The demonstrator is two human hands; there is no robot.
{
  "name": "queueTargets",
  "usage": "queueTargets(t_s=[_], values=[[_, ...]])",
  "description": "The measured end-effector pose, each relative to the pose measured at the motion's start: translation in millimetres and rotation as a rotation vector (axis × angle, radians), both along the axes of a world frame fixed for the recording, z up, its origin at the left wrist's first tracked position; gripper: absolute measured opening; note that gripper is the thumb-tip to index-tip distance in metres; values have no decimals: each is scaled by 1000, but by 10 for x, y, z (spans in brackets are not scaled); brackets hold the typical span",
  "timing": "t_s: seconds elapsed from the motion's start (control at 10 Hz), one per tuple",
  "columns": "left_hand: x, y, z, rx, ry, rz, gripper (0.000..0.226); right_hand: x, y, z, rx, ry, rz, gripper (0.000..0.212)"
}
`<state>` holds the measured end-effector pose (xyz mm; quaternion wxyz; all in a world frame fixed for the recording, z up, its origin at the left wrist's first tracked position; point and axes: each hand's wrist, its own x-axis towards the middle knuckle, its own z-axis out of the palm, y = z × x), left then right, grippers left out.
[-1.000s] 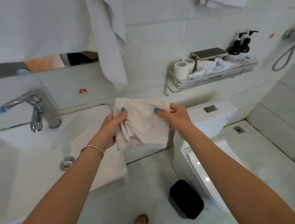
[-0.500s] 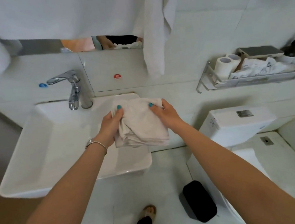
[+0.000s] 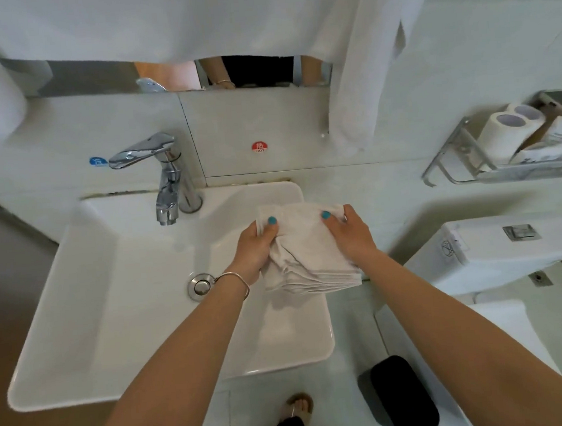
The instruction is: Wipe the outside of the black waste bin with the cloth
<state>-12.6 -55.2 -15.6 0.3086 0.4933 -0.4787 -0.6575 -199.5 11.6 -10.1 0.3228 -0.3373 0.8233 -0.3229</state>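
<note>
White-tiled bathroom. Black waste bin (image 3: 403, 394) stands on the floor beside the toilet (image 3: 497, 249). Left hand (image 3: 254, 248) and right hand (image 3: 350, 232) both grip the folded cloth (image 3: 306, 254) over the sink (image 3: 111, 293). Wall shelf (image 3: 464, 171) holds paper rolls (image 3: 508, 131).

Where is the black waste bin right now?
In the head view, the black waste bin stands on the floor at lower right, beside the toilet, below the right forearm.

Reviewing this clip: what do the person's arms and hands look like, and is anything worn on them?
Both forearms are bare, with no sleeves in view. The left hand has a thin silver bangle at the wrist. Thumbnails on it and the right hand are painted teal. No gloves.
</note>
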Motion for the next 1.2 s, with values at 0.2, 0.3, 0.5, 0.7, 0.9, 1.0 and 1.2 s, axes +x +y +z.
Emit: queueTargets(t_s=[0.2, 0.3, 0.5, 0.7, 0.9, 1.0, 1.2], values=[[-148, -132, -232, -57, -201, -21, 22, -88, -95, -238, 69, 111, -19, 46], [-221, -95, -352, -41, -267, -4, 23, -58, -126, -359, 82, 158, -15, 49], [-401, -7, -512, 88, -345, 4, 40, 34, -173, -593, 235, 10, 29, 64], [-301, -17, -284, -304, -760, 134, 63, -101, -100, -416, 114, 52, 40, 57], [-412, 273, -309, -323, -638, -465, 55, 196, -123, -348, 235, 84, 247, 56], [-361, 132, -229, -334, -826, -770, 57, 167, -187, -177, 438, 167, 355, 58], [-227, -121, 60, -397, -1095, -831, 58, -200, -307, 66, 594, 311, 533, 61]])
